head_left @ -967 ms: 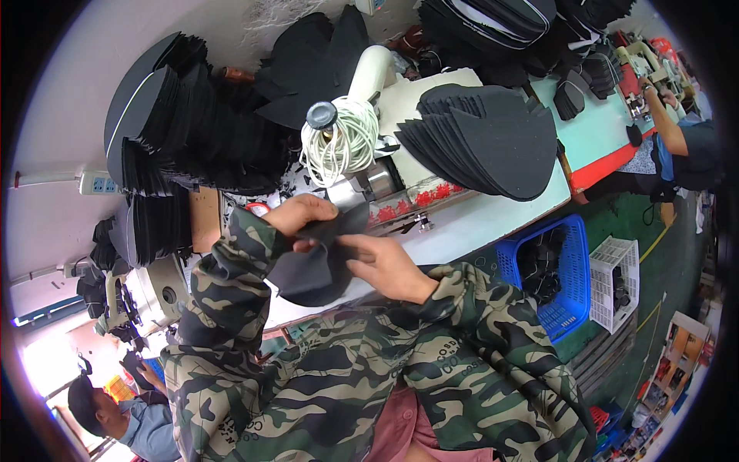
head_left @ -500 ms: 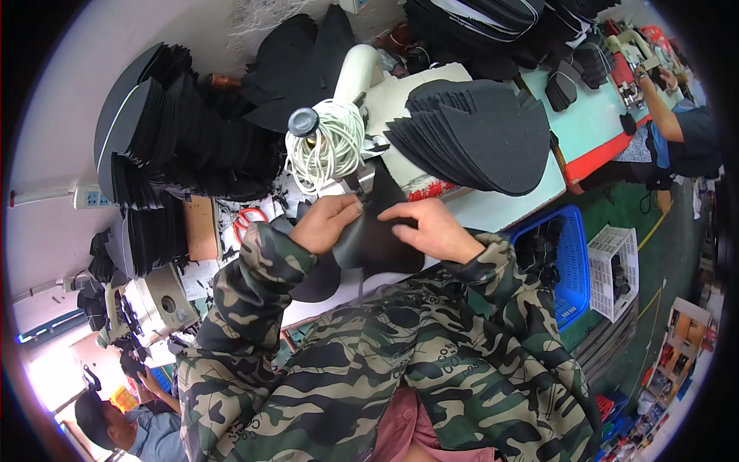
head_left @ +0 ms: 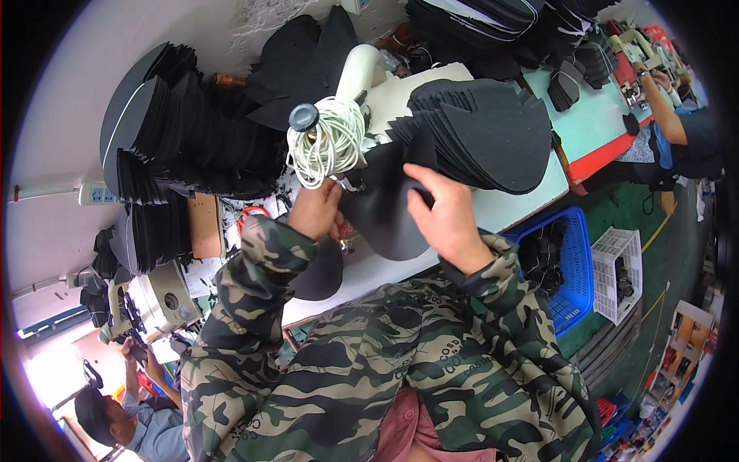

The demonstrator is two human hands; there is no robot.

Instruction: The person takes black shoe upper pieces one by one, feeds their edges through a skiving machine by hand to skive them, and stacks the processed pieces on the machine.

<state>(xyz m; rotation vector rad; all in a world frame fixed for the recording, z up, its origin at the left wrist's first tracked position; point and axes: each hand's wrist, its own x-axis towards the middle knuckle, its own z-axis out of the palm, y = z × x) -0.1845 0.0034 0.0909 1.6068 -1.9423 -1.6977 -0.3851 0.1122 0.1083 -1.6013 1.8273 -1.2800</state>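
Note:
A dark, smooth sheet piece (head_left: 389, 219) with a rounded near end lies under the head of a cream sewing machine (head_left: 360, 73), its far corner against a stack of black pieces (head_left: 493, 138). My right hand (head_left: 456, 223) rests over its right edge, thumb and forefinger stretched apart. At the left edge, beside the machine's needle area, my left hand (head_left: 315, 211) has its fingers curled; what they grip is hidden. Just by those fingertips shows a small red and metal part (head_left: 346, 237). Another black piece (head_left: 319, 276) lies below my left wrist.
A coil of white cord (head_left: 331, 146) hangs on the machine. Tall black stacks (head_left: 165, 123) stand at the left. Right of the table are a blue basket (head_left: 573, 285) and a white crate (head_left: 618, 269). Co-workers sit at the far right and lower left.
The dark piece has shifted away from me and a little right, baring the small red and metal part. My right hand has turned more upright; my left hand has drawn slightly back.

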